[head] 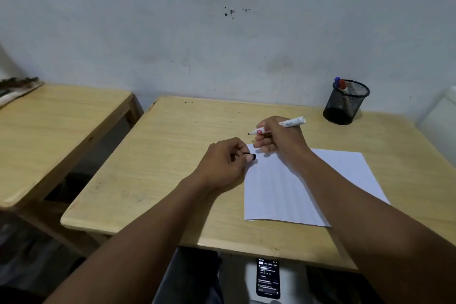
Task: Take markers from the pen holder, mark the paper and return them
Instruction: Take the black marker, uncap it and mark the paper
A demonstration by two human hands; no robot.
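My right hand (277, 138) grips a white marker (292, 122) with its black tip bare, pointing left, just above the far left corner of the white paper (296, 187). The marker's black cap (250, 156) is pinched in my left hand (225, 163), which rests at the paper's left edge. A black mesh pen holder (345, 103) stands at the table's far right with a blue marker (337, 80) and a red marker (342, 84) sticking out of it. No marks show on the paper.
The wooden table (160, 155) stands against a pale wall. A second wooden table (49, 126) stands to the left, across a gap. A lit phone (268, 277) lies on my lap below the table's near edge.
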